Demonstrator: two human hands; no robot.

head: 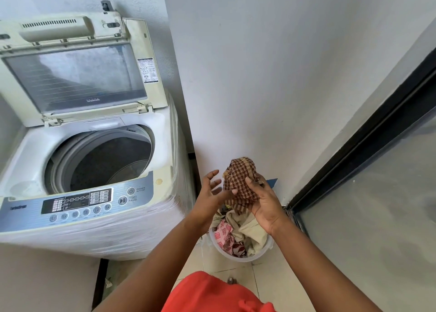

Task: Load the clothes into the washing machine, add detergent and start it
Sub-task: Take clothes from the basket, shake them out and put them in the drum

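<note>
A white top-loading washing machine (165,137) stands at the left with its lid (77,76) raised and its drum (106,160) open and dark inside. To its right, on the floor, a white laundry basket (236,255) holds several crumpled clothes (245,231). Above the basket my right hand (264,203) grips a bunched brown checked cloth (240,177). My left hand (212,191) hovers just left of the cloth with its fingers spread, fingertips close to the fabric.
The control panel (80,203) with its buttons runs along the machine's front edge. A white wall (271,76) rises behind the basket. A dark-framed glass door (377,193) closes off the right side. Pale floor tiles (278,283) lie underfoot.
</note>
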